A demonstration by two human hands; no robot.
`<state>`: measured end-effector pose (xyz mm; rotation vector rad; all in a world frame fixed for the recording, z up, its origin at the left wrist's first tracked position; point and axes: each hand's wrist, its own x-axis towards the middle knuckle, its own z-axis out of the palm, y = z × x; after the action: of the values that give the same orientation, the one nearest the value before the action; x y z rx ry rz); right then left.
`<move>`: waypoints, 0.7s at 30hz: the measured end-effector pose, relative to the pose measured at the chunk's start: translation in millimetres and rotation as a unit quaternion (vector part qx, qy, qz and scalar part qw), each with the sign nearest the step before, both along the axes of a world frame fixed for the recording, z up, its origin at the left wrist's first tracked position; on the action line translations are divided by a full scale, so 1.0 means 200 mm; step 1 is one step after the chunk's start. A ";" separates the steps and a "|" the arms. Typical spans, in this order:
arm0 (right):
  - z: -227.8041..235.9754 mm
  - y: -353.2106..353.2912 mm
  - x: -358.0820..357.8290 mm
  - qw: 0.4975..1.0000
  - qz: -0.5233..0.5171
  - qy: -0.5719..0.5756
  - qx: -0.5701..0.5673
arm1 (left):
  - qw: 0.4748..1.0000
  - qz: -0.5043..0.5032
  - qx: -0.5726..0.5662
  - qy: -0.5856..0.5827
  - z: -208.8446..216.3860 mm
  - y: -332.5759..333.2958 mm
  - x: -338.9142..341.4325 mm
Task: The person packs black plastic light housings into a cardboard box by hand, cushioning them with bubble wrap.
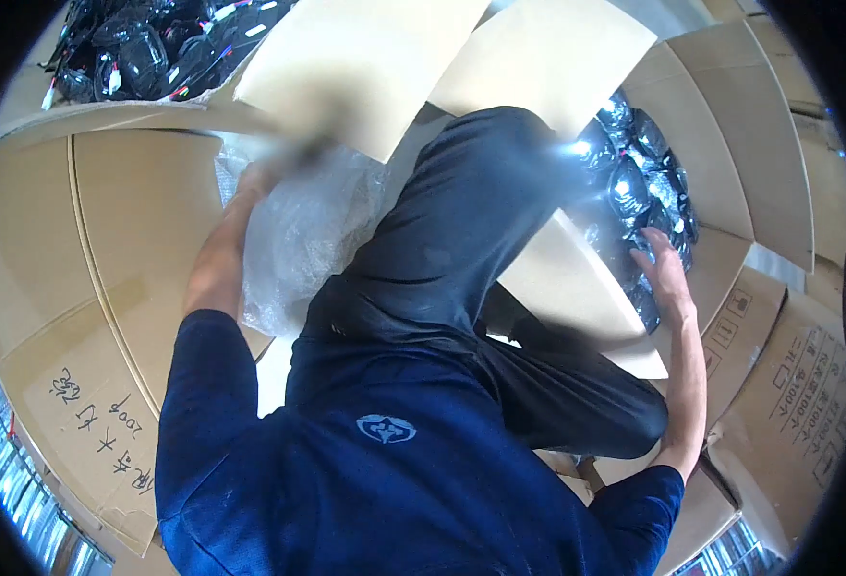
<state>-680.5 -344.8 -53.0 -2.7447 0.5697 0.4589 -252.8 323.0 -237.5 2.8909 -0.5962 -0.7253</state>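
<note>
My left hand (260, 179) is at the top of a sheet of clear bubble wrap (298, 254), which hangs between a big cardboard box and my leg. A blur covers its fingers, so whether they grip the wrap is unclear. On the right, my right hand (666, 269) reaches into a cardboard box (721, 144). Its fingers are apart and rest on or just over shiny black parts (629, 187) wrapped in clear plastic. No part is visibly held in that hand.
A second heap of black bagged parts (145, 58) with coloured wires and white connectors fills the box at upper left. Pale cardboard flaps (365, 58) stick up ahead of me. My bent leg (442, 211) stands between the boxes. More cartons (788, 403) are stacked at right.
</note>
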 end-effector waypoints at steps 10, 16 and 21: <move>0.75 0.68 0.51 0.944 0.181 -0.231 0.153 | 0.930 0.033 -0.353 -0.100 1.64 -0.41 -0.67; 1.21 1.24 0.96 0.704 0.431 -0.504 0.256 | 0.833 -0.372 -0.402 -0.076 2.34 -0.95 -0.75; 1.38 0.83 0.79 0.809 0.318 -0.403 0.287 | 0.839 -0.470 -0.246 -0.117 2.78 -1.34 -0.76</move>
<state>-522.2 -179.2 223.7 -2.1448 -0.6240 -0.3777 -404.3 54.5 319.5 2.0790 -1.9509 -0.1857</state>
